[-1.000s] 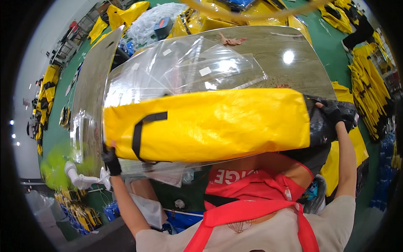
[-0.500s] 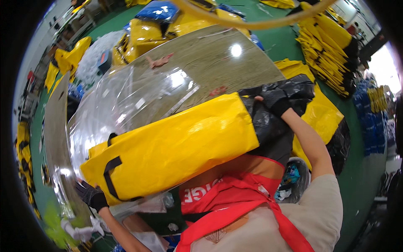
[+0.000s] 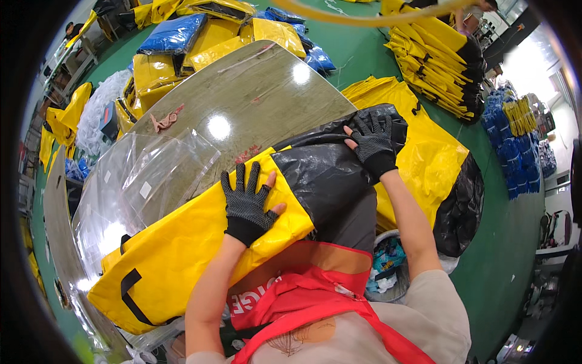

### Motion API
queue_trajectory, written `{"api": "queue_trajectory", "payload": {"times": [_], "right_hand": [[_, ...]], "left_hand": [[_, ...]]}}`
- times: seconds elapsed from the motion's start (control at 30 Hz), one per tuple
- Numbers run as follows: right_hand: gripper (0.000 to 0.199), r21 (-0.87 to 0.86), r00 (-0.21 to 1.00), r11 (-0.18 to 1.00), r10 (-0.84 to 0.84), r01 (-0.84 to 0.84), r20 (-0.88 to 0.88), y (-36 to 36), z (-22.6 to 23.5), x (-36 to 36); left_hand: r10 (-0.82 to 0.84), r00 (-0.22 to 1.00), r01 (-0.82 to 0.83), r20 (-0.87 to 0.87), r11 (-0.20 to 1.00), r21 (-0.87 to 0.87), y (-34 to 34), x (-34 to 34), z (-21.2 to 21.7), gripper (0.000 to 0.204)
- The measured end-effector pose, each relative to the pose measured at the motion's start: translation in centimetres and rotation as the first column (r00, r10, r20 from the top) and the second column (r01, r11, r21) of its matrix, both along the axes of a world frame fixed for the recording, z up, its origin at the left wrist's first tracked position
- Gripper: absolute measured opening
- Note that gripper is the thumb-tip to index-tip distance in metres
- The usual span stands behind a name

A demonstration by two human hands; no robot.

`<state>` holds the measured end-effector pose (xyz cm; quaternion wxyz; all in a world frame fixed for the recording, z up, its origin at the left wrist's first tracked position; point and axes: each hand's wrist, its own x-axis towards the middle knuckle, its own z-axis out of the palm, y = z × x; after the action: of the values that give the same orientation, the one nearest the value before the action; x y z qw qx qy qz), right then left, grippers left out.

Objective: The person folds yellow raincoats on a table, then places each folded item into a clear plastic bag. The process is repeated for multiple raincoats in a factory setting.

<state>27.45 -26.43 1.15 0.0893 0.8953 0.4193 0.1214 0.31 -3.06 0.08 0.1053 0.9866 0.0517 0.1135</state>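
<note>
A yellow bag point(image 3: 200, 242) with a black end point(image 3: 327, 164) is laid on the table point(image 3: 260, 91), right of clear sleeves point(image 3: 139, 188). It is pressed flat by 2 gloved hands, left hand point(image 3: 247, 203) and right hand point(image 3: 373, 142), fingers spread, nothing gripped. Smoothing is judged underway; firm, even pressure seems needed.

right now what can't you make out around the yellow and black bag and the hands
- Head view: the left hand lies flat on the yellow and black bag, hiding the fabric beneath.
- The right hand covers the bag's black end.
- The bag's underside is hidden against the table.
- The clear plastic sheets glare, so their edges blur.
- The lower bag corner is bent by the fisheye rim.
</note>
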Motion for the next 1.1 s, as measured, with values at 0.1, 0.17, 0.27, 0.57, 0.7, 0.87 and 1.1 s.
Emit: {"api": "queue_trajectory", "payload": {"times": [0.1,0.17,0.27,0.57,0.7,0.87,1.1], "right_hand": [[0.043,0.578,0.998,0.815,-0.012,0.043,-0.058,-0.2,-0.2,0.4],[0.056,0.918,0.909,0.106,0.137,0.381,-0.393,-2.4,-1.8,0.2],[0.046,0.42,0.486,-0.257,0.587,0.87,-0.648,-4.7,-1.4,-3.9],[0.037,0.812,0.709,0.469,0.698,-0.348,-0.099,8.5,9.6,-22.8],[0.058,0.69,0.399,0.427,0.892,-0.584,-0.214,14.6,4.2,-29.1],[0.055,0.673,0.433,0.527,0.841,-0.519,-0.324,14.4,3.1,-28.4],[0.063,0.473,0.364,0.578,0.804,-0.665,-0.471,15.6,6.1,-30.3]], "left_hand": [[0.144,0.989,-0.14,0.041,0.987,-0.082,-2.4,1.7,-0.7,0.086],[0.165,0.969,-0.127,0.185,0.972,-0.199,-4.0,2.3,-0.8,0.095],[0.17,0.975,-0.141,0.144,0.971,-0.191,-4.2,2.4,-0.6,0.091],[0.19,0.979,-0.189,-0.074,0.982,0.013,-3.1,0.5,0.6,0.076],[0.118,0.99,-0.118,-0.073,0.993,0.003,-2.4,-3.1,-0.1,0.062],[-0.635,0.756,0.47,-0.157,0.695,-0.545,-4.0,-12.7,5.6,0.045],[0.309,0.946,-0.313,0.097,0.95,0.021,8.1,-20.4,-0.1,0.073]]}}
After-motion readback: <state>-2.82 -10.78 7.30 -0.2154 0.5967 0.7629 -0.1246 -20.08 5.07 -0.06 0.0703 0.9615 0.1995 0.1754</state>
